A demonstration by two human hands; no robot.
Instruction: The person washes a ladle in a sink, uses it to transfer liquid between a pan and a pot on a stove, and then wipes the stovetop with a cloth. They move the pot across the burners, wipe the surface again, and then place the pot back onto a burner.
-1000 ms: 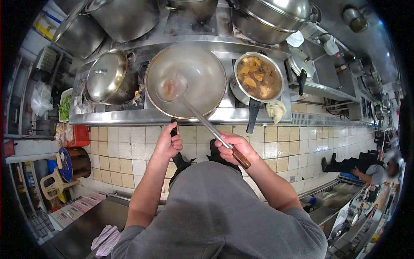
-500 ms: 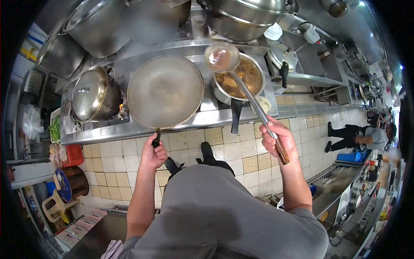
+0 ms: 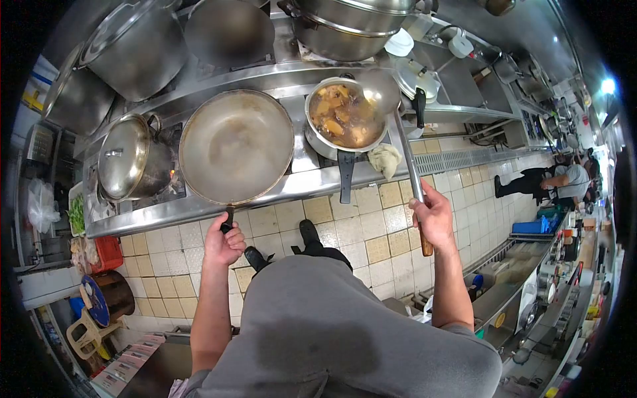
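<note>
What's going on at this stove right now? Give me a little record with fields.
Left hand: grips the wok by its handle
Right hand: holds the ladle, its bowl over the stew pot
Left of wok: lidded pot
Stove edge: cloth
Far right: another person, bent over
</note>
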